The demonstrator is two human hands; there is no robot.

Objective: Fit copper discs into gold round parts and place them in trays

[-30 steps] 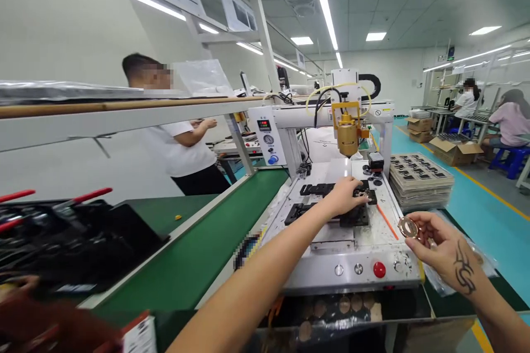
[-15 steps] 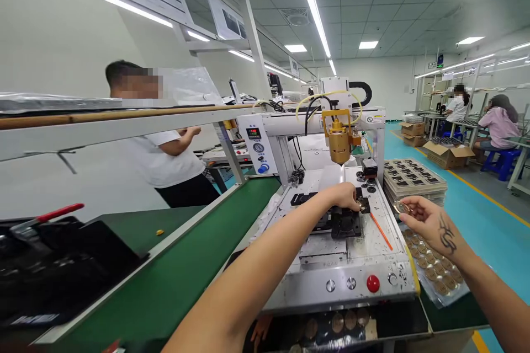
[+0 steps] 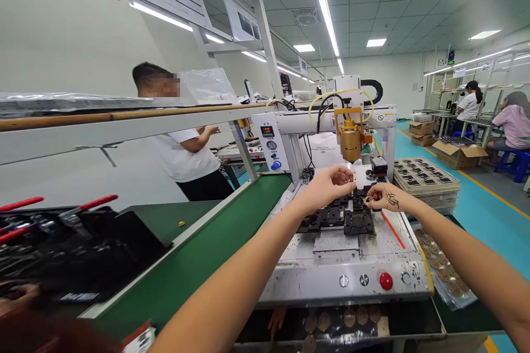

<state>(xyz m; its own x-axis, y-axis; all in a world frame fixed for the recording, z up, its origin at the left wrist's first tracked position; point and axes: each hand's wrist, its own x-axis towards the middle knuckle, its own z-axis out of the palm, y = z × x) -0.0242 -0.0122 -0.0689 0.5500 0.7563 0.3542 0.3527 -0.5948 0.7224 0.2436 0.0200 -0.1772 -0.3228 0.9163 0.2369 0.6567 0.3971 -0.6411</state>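
Observation:
Above the black fixture on the machine bed, my left hand pinches a small round copper-coloured piece, tilted on edge. My right hand is closed on a shiny metal ring at the fixture's right block, though whether the ring is seated there I cannot tell. The machine's gold cylindrical head hangs just beyond both hands. An orange stick lies on the bed below my right hand.
Clear trays of round discs lie at the right, near stacked trays. A red button is on the machine front. Toggle clamps and another person's hand are at left. A co-worker stands behind the shelf.
My right hand has come left from beside the machine to the fixture with its ring. My left hand has lifted off the fixture with a round piece. The view has turned slightly left.

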